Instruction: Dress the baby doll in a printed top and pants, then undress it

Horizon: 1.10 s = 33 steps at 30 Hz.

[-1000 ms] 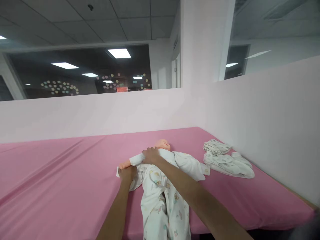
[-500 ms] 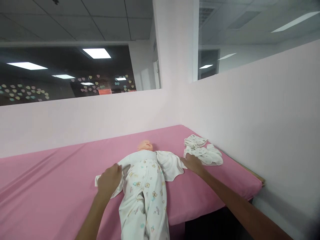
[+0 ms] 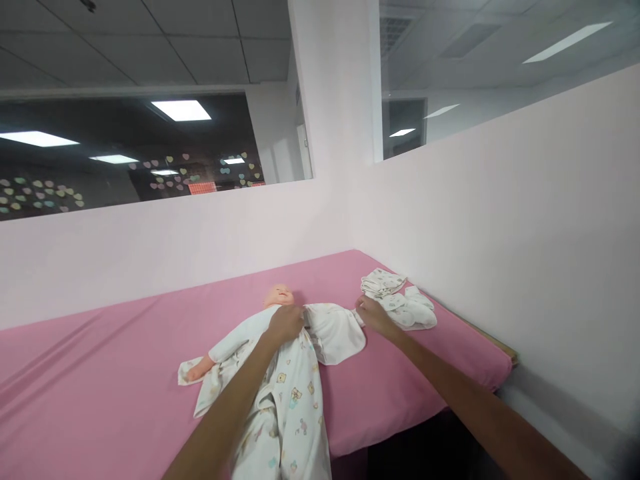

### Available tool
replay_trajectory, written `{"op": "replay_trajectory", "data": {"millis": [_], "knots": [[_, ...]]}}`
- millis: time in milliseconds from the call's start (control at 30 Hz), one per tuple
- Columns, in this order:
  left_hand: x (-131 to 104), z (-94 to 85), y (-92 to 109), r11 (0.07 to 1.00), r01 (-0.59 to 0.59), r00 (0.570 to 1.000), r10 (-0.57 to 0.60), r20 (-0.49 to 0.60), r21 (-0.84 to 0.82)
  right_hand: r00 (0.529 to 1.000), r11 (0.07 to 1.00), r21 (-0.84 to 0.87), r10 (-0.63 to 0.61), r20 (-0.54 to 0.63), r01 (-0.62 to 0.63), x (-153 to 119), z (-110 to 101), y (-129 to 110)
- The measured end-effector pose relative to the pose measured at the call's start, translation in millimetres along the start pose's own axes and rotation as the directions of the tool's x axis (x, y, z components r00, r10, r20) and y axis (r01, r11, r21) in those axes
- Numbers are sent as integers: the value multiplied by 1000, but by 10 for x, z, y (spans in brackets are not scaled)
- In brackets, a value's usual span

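A baby doll [image 3: 279, 295] lies on its back, head away from me, in white baby clothes. Its arm on the left shows a bare hand [image 3: 201, 368] resting over a spread printed sleeve. Bear-printed trousers [image 3: 295, 393] reach toward me. My left hand [image 3: 286, 324] is at the doll's chest, fingers curled on the edge of the white baby top; the fingertips are partly hidden. On the right, a white sleeve [image 3: 336, 333] stretches out to my right hand [image 3: 374, 315], whose fingers are closed on its end.
Folded printed baby clothes [image 3: 383, 283] and a crumpled white garment [image 3: 417, 310] lie just beyond my right hand. A pink sheet [image 3: 125, 373] covers the table. White walls [image 3: 500, 220] with windows close off the back and right.
My left hand has moved from the left sleeve across to the doll's chest. The doll's hand on the left is now uncovered. My right hand stays at the right sleeve's end.
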<state>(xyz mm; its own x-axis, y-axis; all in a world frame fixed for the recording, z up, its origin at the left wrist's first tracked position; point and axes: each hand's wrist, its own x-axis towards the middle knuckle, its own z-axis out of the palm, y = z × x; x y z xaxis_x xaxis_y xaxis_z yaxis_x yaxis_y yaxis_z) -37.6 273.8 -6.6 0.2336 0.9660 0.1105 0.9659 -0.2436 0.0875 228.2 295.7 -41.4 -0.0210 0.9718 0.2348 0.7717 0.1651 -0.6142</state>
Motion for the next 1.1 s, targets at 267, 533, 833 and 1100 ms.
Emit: {"op": "replay_trajectory", "data": {"millis": [267,533,833,1100], "knots": [[16,-3,-75,998,-26,1000,25,14,55,943,951,-192,184,-277,-242,506,-359,103],[111,-22,164,982,-55,993,35,110,181,961,933,-359,-128,-246,33,-93,456,-386],[373,210,604,970,-182,970,151,189,159,977,930,-365,-39,-208,-40,-266,708,-460],[406,280,507,989,-129,983,117,139,77,962,951,-229,153,-227,-206,-153,635,-348]]}}
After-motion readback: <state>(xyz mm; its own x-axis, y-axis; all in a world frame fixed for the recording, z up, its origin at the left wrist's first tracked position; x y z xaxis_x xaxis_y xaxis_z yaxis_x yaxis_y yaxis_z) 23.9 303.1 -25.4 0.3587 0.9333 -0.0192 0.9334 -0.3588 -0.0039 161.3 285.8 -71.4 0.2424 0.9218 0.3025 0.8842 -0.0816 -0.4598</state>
